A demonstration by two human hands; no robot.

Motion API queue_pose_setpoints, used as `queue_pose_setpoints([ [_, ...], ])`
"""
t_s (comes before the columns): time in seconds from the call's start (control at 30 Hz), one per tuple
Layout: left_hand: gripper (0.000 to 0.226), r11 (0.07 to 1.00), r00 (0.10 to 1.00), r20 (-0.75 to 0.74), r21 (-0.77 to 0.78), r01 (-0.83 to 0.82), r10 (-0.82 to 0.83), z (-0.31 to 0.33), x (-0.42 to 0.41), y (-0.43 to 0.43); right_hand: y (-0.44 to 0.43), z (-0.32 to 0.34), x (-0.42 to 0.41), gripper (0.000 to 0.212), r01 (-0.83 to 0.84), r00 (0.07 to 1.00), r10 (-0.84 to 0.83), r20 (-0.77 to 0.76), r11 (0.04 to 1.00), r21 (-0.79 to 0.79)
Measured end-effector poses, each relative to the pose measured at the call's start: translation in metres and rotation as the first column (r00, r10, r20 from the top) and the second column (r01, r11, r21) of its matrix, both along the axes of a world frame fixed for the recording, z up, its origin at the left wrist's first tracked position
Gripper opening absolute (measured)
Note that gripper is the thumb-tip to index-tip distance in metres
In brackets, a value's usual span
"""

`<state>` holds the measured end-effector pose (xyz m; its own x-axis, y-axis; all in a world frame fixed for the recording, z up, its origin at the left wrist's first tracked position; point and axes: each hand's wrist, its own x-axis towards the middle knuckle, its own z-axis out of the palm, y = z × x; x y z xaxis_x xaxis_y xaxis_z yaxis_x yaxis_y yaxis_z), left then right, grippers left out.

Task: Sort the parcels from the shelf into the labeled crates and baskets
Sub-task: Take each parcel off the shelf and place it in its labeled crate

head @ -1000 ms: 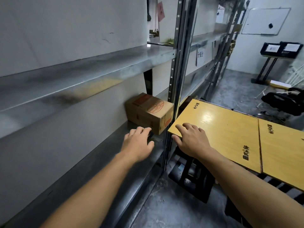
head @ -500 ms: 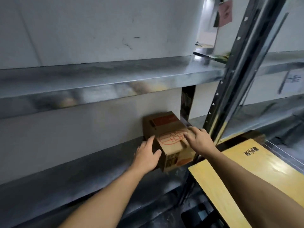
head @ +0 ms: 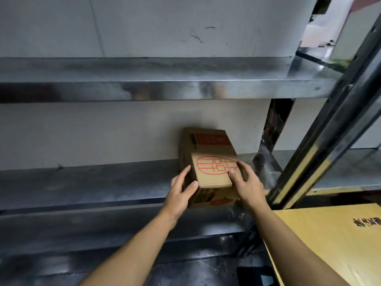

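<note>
A brown cardboard parcel (head: 210, 159) with red printing lies on the metal shelf (head: 92, 182), against the grey back wall. My left hand (head: 181, 193) holds its left near corner, fingers along the side and thumb on the top edge. My right hand (head: 247, 184) grips the right near corner, thumb on top over the red mark, fingers round the right side. The parcel's bottom still sits on the shelf board.
Another metal shelf board (head: 165, 79) runs overhead. A dark perforated upright post (head: 329, 137) stands just right of the parcel. A yellow wooden tabletop (head: 334, 244) with black lettering juts in at the lower right.
Both hands moved from in front of the shelf onto the parcel and now clasp its two near corners. My view has come closer and turned toward the shelf.
</note>
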<state>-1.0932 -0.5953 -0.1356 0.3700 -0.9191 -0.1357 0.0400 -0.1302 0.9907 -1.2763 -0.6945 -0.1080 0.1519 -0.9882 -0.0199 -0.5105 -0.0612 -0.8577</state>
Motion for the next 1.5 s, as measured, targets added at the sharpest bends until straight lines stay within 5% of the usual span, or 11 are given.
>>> queue_pose_setpoints([
  [0.2, 0.149, 0.982, 0.914, -0.359, 0.071, -0.174, 0.188, -0.004, 0.056, 0.078, 0.052, -0.006, 0.06, 0.043, -0.138, 0.973, 0.152, 0.174, 0.986, -0.09],
  [0.33, 0.111, 0.977, 0.893, -0.396, 0.077, -0.199, 0.213, 0.001, 0.087, 0.144, 0.099, -0.01, 0.108, 0.036, -0.308, 0.926, 0.317, 0.206, 0.948, -0.074],
  [0.47, 0.108, 0.891, 0.83, -0.383, -0.034, -0.452, 0.406, 0.006, 0.124, 0.208, 0.149, -0.011, 0.153, 0.035, -0.455, 0.869, 0.455, 0.193, 0.889, -0.048],
  [0.57, 0.097, 0.786, 0.762, -0.355, -0.108, -0.608, 0.541, 0.01, 0.152, 0.268, 0.193, 0.0, 0.196, 0.037, -0.613, 0.786, 0.617, 0.042, 0.786, -0.077],
  [0.73, 0.114, 0.659, 0.674, -0.179, -0.143, -0.738, 0.716, 0.007, 0.188, 0.362, 0.285, 0.02, 0.268, 0.074, -0.762, 0.645, 0.764, 0.013, 0.644, -0.061],
  [0.9, 0.092, 0.544, 0.539, 0.075, -0.157, -0.824, 0.839, 0.015, 0.215, 0.44, 0.377, 0.016, 0.337, 0.098, -0.839, 0.537, 0.839, 0.086, 0.542, -0.042],
  [1.0, 0.058, 0.503, 0.502, 0.057, -0.174, -0.846, 0.863, 0.024, 0.229, 0.482, 0.411, 0.01, 0.363, 0.082, -0.833, 0.538, 0.818, 0.204, 0.553, -0.021],
  [1.1, 0.035, 0.395, 0.418, -0.124, -0.175, -0.902, 0.9, 0.028, 0.243, 0.514, 0.43, 0.006, 0.381, 0.078, -0.854, 0.491, 0.803, 0.339, 0.52, 0.007],
  [1.17, 0.039, 0.327, 0.353, -0.165, -0.162, -0.931, 0.921, 0.028, 0.253, 0.528, 0.437, -0.001, 0.394, 0.074, -0.87, 0.456, 0.747, 0.483, 0.488, 0.067],
  [1.3, 0.054, 0.334, 0.327, 0.096, -0.063, -0.941, 0.94, 0.017, 0.275, 0.555, 0.449, -0.016, 0.422, 0.062, -0.906, 0.404, 0.656, 0.638, 0.385, 0.177],
  [1.5, 0.067, 0.276, 0.275, -0.049, 0.005, -0.961, 0.96, 0.012, 0.315, 0.589, 0.475, -0.029, 0.489, 0.025, -0.924, 0.379, 0.57, 0.729, 0.199, 0.325],
])
